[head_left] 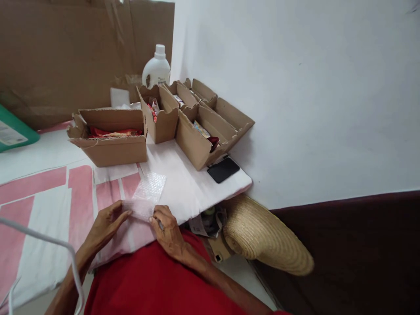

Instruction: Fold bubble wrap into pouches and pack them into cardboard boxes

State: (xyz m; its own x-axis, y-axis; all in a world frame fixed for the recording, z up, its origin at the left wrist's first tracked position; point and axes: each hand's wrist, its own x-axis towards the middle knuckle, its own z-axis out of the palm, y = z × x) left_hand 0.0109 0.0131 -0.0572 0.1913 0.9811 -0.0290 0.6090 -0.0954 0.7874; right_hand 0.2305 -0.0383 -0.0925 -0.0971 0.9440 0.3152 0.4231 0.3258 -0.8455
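Between my two hands, at the near edge of the table, is a sheet of clear bubble wrap (150, 187). Its near part is folded or rolled over, and its far part lies flat on the pink and white cloth (83, 190). My left hand (110, 221) pinches the left end of the folded part between thumb and fingers. At the right end, my right hand (167, 225) grips the wrap with curled fingers. Whether anything lies inside the fold I cannot make out.
Beyond the wrap stand a cardboard box (114, 151) with red packets and several more open boxes (197, 148). A black phone (223, 169) lies by the right edge. Behind are a white bottle (157, 70) and a green container (16, 131). A straw hat (262, 232) hangs below the table's right corner.
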